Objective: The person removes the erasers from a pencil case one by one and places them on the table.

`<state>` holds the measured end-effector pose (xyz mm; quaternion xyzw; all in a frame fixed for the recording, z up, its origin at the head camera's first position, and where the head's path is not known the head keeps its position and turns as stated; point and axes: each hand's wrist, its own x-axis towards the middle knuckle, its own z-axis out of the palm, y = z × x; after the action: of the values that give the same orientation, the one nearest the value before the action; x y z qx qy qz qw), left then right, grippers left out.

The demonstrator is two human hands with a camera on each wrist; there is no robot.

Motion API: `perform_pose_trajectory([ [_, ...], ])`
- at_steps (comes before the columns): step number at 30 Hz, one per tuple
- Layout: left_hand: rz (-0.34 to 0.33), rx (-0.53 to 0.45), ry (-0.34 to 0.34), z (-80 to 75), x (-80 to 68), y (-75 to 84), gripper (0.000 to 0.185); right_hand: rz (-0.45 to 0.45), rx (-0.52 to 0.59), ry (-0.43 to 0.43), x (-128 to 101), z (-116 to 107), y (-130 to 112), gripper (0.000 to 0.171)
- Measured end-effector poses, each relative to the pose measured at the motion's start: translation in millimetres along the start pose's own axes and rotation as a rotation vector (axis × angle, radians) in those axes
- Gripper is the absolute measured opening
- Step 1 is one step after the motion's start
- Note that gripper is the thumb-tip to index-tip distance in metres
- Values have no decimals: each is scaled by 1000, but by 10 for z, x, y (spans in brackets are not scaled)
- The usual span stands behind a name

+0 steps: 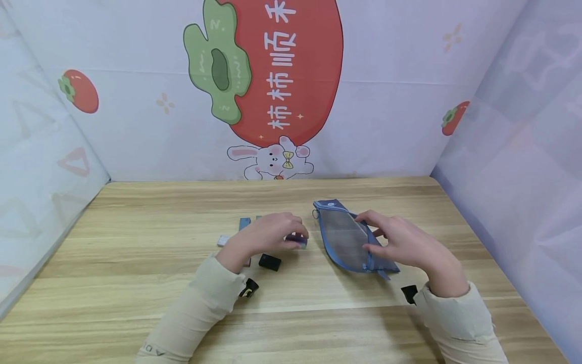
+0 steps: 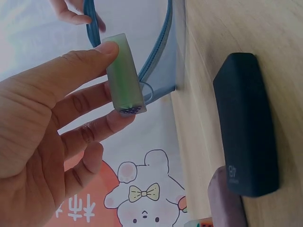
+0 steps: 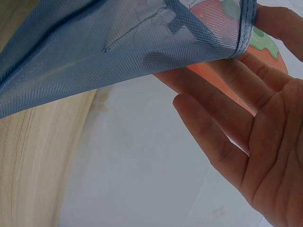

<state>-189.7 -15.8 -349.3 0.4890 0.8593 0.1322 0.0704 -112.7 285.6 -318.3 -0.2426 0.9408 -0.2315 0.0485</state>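
Wooden table (image 1: 136, 303) bearing a black block (image 1: 270, 262), a blue block (image 1: 244, 223) and a white block (image 1: 223, 240); behind, a backdrop with persimmon (image 1: 291, 65) and rabbit (image 1: 273, 162) artwork.

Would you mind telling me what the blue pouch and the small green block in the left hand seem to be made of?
The blue pouch looks like woven mesh fabric, semi-sheer: a fine grid weave shows, with a stitched fabric edge and zipper. The green block, pinched by the left hand, looks like frosted translucent plastic or rubber, matte; which one cannot be told. The right hand lifts the pouch edge.
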Motion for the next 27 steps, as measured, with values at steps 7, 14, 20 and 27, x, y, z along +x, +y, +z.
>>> perform_pose_trajectory([
  [7, 13, 37, 11, 3, -54, 9, 20, -24, -2, 15, -8, 8, 9, 47],
  [14, 2, 63, 30, 12, -144, -35, 20, -13, -1, 18, -4, 17, 17, 47],
  [20, -10, 45, 36, 16, -201, -88, 21, -29, -1, 20, -4, -3, 18, 46],
  [27, -25, 66, 32, 38, -289, -132, 19, 8, 1, -8, -1, -20, -6, 46],
])
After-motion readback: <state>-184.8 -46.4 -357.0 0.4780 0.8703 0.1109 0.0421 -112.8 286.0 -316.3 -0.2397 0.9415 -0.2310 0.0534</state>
